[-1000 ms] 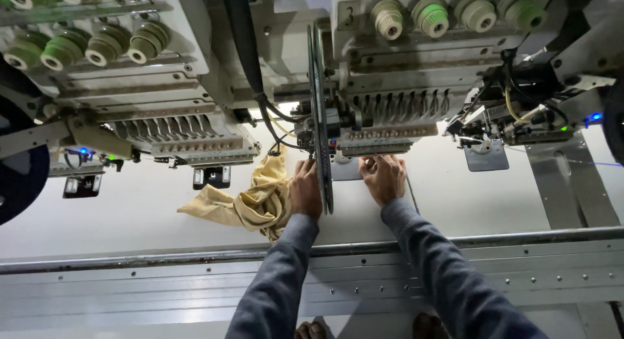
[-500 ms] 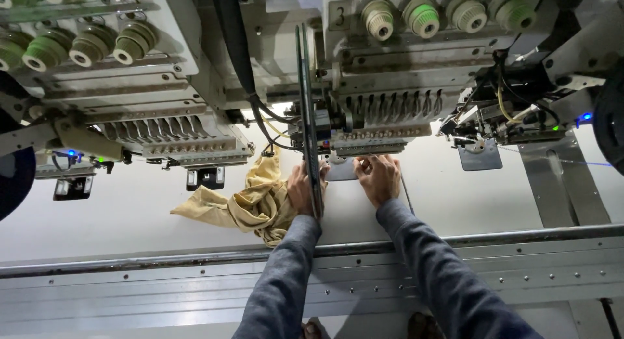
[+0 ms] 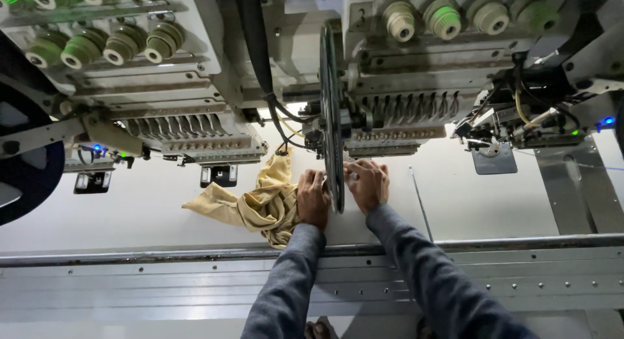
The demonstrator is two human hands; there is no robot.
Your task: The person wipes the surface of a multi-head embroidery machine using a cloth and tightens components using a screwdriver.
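Resting on the white machine bed (image 3: 162, 209), two hands work beneath one embroidery head (image 3: 396, 111). Left hand (image 3: 313, 199) lies knuckles up beside one crumpled tan cloth (image 3: 263, 206), touching its edge; right hand (image 3: 368, 185) presses flat on the bed, grasping nothing visible. Whether the left fingers pinch anything cannot be told. One thin dark disc (image 3: 332, 118) stands upright between them. Four green-and-cream thread cones (image 3: 104, 46) sit upper left, four more (image 3: 468, 15) upper right. Small blue lamps (image 3: 608, 121) glow.

Both hands (image 3: 341, 195) reach forward (palms down), fingers seemingly curled.
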